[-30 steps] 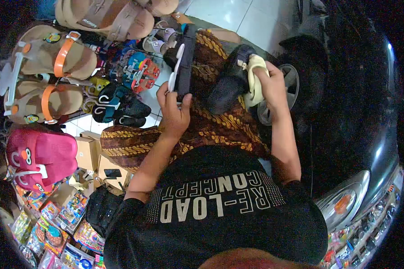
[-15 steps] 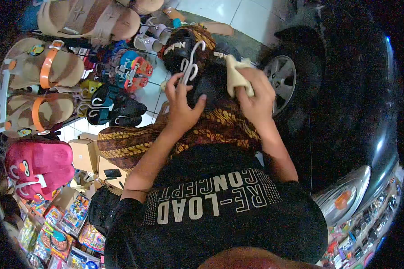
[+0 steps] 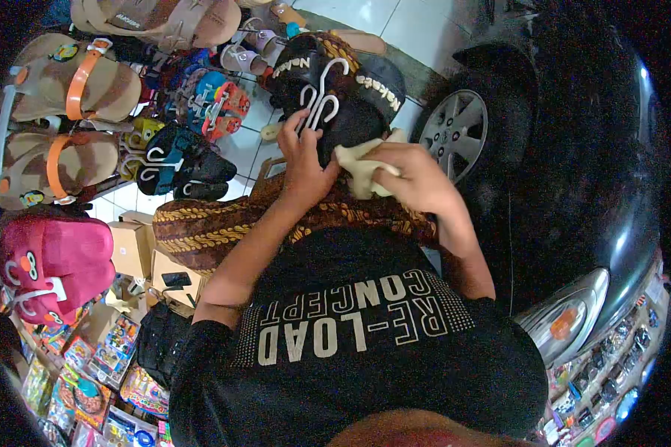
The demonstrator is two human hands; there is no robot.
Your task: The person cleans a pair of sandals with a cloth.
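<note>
- Lower and closer to the chest than half a second ago, the pale yellow cloth (image 3: 363, 165) has come down across the black sandals (image 3: 359, 119), and both lettered straps now show.
- Nearest me on the person is a black T-shirt (image 3: 335, 380) printed "RE-LOAD CONCEPT".
- Just past it, the right hand (image 3: 417, 179), slightly blurred, is closed around the cloth, which lies against the lower end of the sandals.
- Beside it, the left hand (image 3: 303, 164) grips the sandals at their edge, thumb low, fingers up by the white hanger (image 3: 320, 93).
- The sandals sit between the two hands, above brown-and-gold batik fabric (image 3: 209, 229); their white strap letters read "Nakato".
- Left of the batik, a cardboard box (image 3: 129, 249) stands near a dark phone (image 3: 176, 280).
- Further left hang pink sandals (image 3: 82, 253) and tan sandals with orange straps (image 3: 108, 89).
- On the right stands a dark car (image 3: 581, 186), its wheel (image 3: 455, 134) near the sandals.
- Beyond everything, white floor tiles (image 3: 410, 30) show.
</note>
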